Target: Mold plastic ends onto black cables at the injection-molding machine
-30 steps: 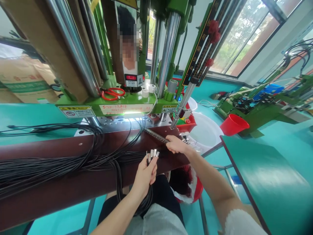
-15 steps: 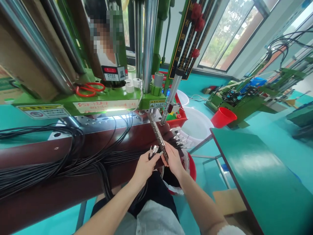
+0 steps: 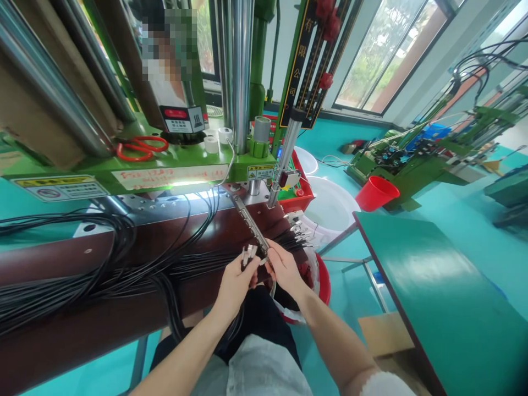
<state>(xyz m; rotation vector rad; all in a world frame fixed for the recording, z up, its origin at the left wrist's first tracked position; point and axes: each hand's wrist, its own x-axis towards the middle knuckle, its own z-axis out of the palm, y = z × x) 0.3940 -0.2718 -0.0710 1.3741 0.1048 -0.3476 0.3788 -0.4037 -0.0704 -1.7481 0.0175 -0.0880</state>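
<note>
My left hand point(image 3: 237, 280) is closed round a bunch of black cables whose silver metal connectors point(image 3: 249, 254) stick up above the thumb. In my right hand point(image 3: 284, 269) is the near end of a long, narrow metal bar point(image 3: 252, 224) with a row of slots or fittings along it. The bar slants away to the left, its far end close to the green press point(image 3: 177, 170). Both hands meet at the bar's near end, where the fingertips partly hide each other. Black cables point(image 3: 173, 269) lie along the brown bench point(image 3: 49, 335) to the left.
Cable ends with silver connectors point(image 3: 300, 234) lie at the bench's right end. Orange-handled scissors point(image 3: 142, 148) rest on the press. A red bin point(image 3: 324, 280) stands below, a white tub point(image 3: 330, 206) and red bucket point(image 3: 377, 193) behind. A green-topped table point(image 3: 437, 275) is at right.
My right hand has brought the bar nearer and turned it, and both hands have come together at its near end. The view has swung to the right.
</note>
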